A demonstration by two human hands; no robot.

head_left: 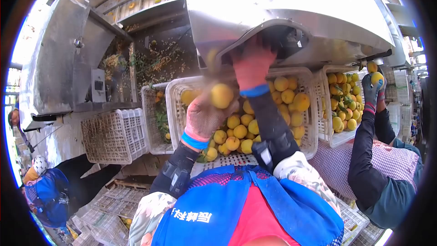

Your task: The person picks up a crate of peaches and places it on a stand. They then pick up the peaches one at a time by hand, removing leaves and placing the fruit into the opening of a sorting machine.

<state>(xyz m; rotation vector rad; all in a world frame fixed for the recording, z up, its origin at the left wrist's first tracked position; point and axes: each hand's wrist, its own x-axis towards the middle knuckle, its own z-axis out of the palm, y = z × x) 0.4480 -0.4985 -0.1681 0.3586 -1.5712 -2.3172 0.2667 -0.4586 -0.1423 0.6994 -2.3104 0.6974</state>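
Observation:
My left hand, in a pinkish knit glove with a blue band at the wrist, is closed around a yellow peach over the left part of a white plastic crate. Many yellow peaches lie in that crate. My right hand, gloved in pinkish red, reaches into the opening of a metal chute above the crate. Its fingers are blurred and in shadow, so what they hold is hidden. A smeared yellow fruit shows at the chute's left edge.
On the right, a co-worker's gloved hands hold peaches over another full crate. A crate with leaves and a few fruits stands left of mine, beside a crate on its side. Another person is at far left.

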